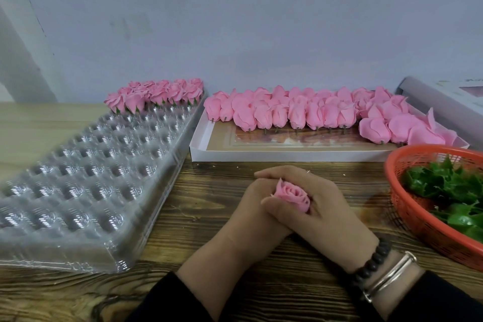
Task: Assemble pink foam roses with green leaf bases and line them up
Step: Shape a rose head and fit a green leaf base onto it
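We've got one pink rose (292,196) squeezed between both hands, left hand (251,217) and right hand (321,206) wrapped round it, near the table's (261,282) front edge; leaf basket (418,206) sits at the right edge.

Legible text, labels, brands, numbers, signs: none. The white box lid (441,102) at the desk's far right corner carries a printed picture panel, too blurred to tell any lettering. The cardboard tray (287,156) floor shows a faded print, likewise without readable characters.
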